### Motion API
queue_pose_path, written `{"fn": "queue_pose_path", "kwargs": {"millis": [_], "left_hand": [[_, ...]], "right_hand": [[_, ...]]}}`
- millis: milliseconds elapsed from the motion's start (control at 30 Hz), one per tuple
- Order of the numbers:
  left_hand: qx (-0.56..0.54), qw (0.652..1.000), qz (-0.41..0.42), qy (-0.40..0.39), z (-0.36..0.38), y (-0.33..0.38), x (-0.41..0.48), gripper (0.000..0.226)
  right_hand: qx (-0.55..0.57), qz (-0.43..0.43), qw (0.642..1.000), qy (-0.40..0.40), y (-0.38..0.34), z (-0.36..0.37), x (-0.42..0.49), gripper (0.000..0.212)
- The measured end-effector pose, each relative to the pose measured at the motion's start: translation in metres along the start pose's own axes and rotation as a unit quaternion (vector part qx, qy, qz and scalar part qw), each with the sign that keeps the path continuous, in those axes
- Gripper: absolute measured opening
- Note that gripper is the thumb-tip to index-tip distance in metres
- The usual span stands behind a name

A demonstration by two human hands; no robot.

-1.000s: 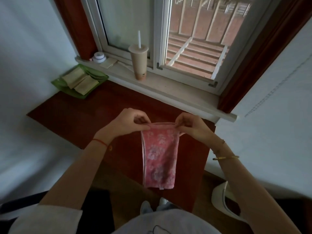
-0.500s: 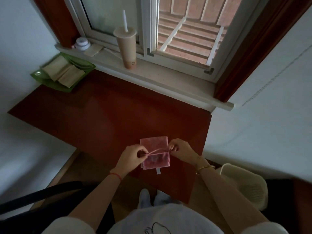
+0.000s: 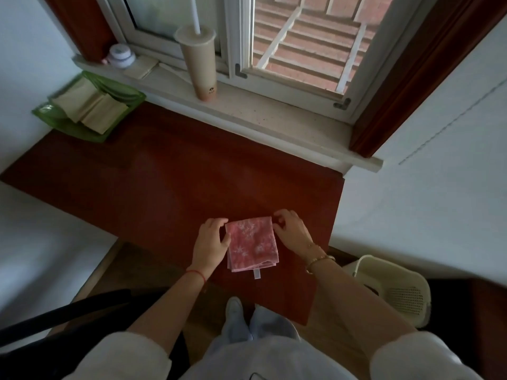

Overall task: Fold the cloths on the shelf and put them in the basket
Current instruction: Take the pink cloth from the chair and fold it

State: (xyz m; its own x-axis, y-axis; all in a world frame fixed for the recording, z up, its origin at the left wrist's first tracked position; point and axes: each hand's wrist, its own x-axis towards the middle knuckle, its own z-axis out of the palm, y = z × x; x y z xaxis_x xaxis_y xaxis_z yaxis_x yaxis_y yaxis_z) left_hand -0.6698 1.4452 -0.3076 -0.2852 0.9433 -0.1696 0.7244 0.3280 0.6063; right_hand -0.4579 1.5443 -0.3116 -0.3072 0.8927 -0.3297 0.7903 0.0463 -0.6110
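Note:
A pink flowered cloth (image 3: 251, 244) lies folded into a small square on the dark red shelf (image 3: 164, 182), near its front edge, with a white tag hanging at its near side. My left hand (image 3: 211, 241) rests against the cloth's left edge, fingers curled and touching it. At the cloth's right edge my right hand (image 3: 292, 233) pinches the far right corner. A green basket (image 3: 55, 120) at the shelf's far left holds folded beige cloths (image 3: 90, 105).
On the window sill stand a tall drink cup with a straw (image 3: 199, 64) and a small white jar (image 3: 120, 54). A cream plastic basket (image 3: 397, 292) sits on the floor at the right, below the shelf. A black chair edge (image 3: 55, 311) is at the lower left.
The pink cloth hung long from both hands a second ago. It has since been lowered onto the shelf and folded over into a small square, with both hands now at its sides.

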Motion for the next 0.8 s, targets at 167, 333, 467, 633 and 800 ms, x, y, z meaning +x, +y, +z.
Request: {"fn": "queue_pose_path", "kwargs": {"millis": [167, 333, 467, 633, 800], "left_hand": [[0.098, 0.991, -0.026, -0.092, 0.004, 0.005, 0.032, 0.040], [0.081, 0.991, -0.020, -0.103, 0.004, 0.006, 0.040, 0.016], [-0.038, 0.987, 0.000, -0.155, -0.005, 0.025, 0.034, 0.012], [-0.136, 0.974, 0.074, -0.166, -0.008, 0.080, 0.021, 0.012], [-0.161, 0.963, 0.150, -0.157, 0.024, 0.155, 0.004, 0.011]], "right_hand": [[-0.081, 0.011, 0.996, -0.045, -0.014, 0.009, 0.021, 0.030], [-0.027, 0.016, 0.999, -0.036, -0.012, 0.010, 0.013, 0.011], [0.122, 0.052, 0.991, -0.019, -0.002, -0.005, -0.016, 0.015], [0.201, 0.059, 0.974, 0.084, 0.024, -0.047, -0.058, 0.020], [0.272, 0.064, 0.945, 0.168, 0.077, -0.098, -0.104, 0.018]]}}
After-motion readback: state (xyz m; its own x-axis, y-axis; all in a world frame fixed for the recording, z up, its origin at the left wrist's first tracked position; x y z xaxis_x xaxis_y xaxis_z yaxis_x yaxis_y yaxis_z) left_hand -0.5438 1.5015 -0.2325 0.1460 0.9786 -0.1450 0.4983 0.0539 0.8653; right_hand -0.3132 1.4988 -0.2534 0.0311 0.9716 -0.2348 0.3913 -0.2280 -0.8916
